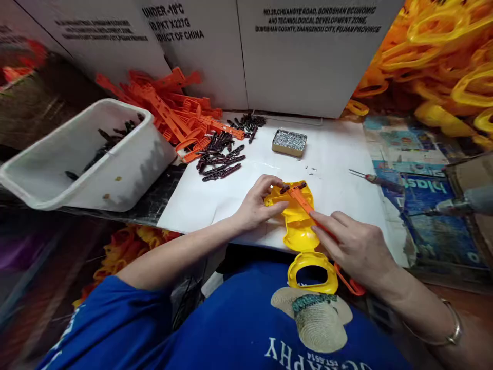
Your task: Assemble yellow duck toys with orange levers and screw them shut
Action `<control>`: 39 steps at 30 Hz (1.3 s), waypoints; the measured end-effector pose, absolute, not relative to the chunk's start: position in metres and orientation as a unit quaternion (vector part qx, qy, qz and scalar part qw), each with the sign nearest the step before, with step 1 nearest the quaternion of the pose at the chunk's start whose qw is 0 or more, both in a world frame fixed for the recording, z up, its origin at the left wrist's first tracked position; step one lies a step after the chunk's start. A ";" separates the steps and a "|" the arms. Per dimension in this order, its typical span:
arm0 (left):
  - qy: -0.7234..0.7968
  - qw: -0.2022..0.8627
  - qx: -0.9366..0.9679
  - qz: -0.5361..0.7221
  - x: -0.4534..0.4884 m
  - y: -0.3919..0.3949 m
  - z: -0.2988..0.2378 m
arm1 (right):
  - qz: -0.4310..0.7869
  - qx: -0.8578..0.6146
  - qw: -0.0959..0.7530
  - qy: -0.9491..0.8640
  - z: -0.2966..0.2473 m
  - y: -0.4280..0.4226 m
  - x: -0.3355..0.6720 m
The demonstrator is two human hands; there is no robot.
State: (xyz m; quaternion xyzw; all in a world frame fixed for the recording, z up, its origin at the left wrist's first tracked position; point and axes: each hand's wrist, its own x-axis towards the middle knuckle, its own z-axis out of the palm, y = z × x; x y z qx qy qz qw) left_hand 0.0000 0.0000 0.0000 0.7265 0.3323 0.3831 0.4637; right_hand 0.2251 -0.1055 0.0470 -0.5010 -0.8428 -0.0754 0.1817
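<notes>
A yellow plastic shell with a loop handle lies at the near edge of the white sheet. An orange plastic strip rests along it, running down to an orange loop by my right wrist. My left hand grips the shell's top left corner, its fingers curled around a small dark part at the strip's end. My right hand lies over the strip's lower part, fingers pressed together on it.
Loose dark parts and a pile of orange strips lie at the back left. A white tub stands left, a tin of screws at centre back, a screwdriver right. Cardboard boxes wall the back; yellow shells pile right.
</notes>
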 end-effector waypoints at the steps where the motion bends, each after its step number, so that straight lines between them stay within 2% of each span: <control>1: 0.332 0.464 0.727 0.382 0.000 0.000 -0.001 | -0.045 -0.504 0.196 -0.840 0.048 -0.105 0.225; 6: 0.329 0.470 0.725 0.381 0.000 0.001 -0.004 | 0.068 -0.527 0.253 -0.808 0.052 -0.103 0.219; 14: 0.319 0.472 0.726 0.386 0.000 0.002 -0.002 | 0.078 -0.550 0.284 -0.782 0.057 -0.102 0.204; 17: 0.313 0.463 0.735 0.384 0.000 0.003 -0.001 | 0.020 -0.547 0.255 -0.797 0.057 -0.103 0.199; 21: 0.302 0.450 0.747 0.385 0.000 0.006 -0.001 | -0.101 -0.536 0.162 -0.823 0.054 -0.106 0.189; 24: 0.297 0.448 0.755 0.375 -0.001 0.007 0.000 | -0.142 -0.523 0.099 -0.835 0.051 -0.108 0.187; 29: 0.323 0.477 0.742 0.344 0.000 0.004 0.006 | -0.103 -0.508 0.086 -0.851 0.052 -0.107 0.192; 34: 0.330 0.479 0.749 0.317 0.002 0.003 0.011 | -0.146 -0.495 0.027 -0.856 0.050 -0.110 0.178; 39: 0.317 0.485 0.756 0.306 0.002 0.006 0.013 | -0.172 -0.479 0.060 -0.859 0.038 -0.115 0.178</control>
